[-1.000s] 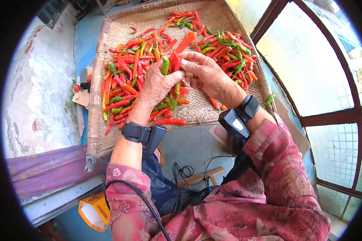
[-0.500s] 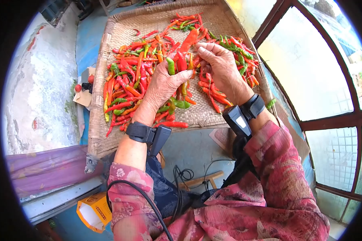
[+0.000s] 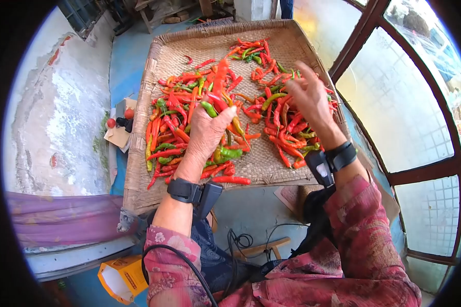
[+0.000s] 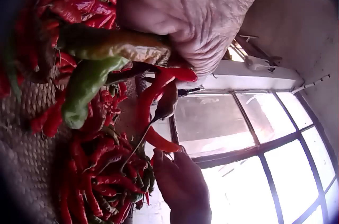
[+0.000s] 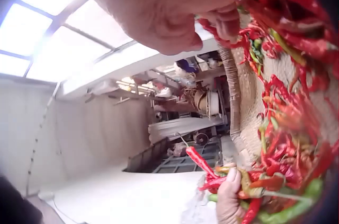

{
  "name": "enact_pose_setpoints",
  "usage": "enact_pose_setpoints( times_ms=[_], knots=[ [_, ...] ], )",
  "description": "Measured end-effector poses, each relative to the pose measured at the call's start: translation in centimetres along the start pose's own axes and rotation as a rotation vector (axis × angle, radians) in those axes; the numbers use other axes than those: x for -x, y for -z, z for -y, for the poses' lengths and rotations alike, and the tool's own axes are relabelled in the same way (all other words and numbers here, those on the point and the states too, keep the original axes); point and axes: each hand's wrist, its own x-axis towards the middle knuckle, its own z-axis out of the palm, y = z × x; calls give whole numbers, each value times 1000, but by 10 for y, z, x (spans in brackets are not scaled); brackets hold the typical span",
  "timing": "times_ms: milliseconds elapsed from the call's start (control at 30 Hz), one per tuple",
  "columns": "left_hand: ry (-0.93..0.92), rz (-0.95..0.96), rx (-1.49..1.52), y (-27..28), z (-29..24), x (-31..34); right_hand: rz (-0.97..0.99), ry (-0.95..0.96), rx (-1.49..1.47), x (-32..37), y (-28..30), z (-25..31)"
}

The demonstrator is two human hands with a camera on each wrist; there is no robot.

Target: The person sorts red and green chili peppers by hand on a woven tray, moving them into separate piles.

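Above the woven tray [image 3: 271,166], the left hand [image 3: 206,132] curls its fingers round a pepper bunch [image 3: 221,92]; the right hand's [image 3: 313,105] spread fingers, visibly holding nothing, hover over the right pile [image 3: 291,125]. Overcrowding could make the left grip drop peppers.

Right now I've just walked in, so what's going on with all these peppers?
A person is handling chili peppers on a woven tray. The left hand grips a mixed bunch of peppers above the left heap. The right hand is over the right heap, apparently holding nothing. A smaller heap lies toward the far side.
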Motion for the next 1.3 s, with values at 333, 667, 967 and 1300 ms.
enact_pose_setpoints(
  times_ms=[333,667,967,1300],
  knots=[
    [53,110,-18,-12,-3,1,673,-187,-488,37,-34,26],
    [11,84,-122,-13,-3,0,683,-267,-430,36,-34,32],
    [-65,-33,-106,-17,1,-2,538,148,25,47,-35,37],
    [-125,-167,-156,-13,-7,-5,192,-67,-150,8,-17,16]
  ],
)
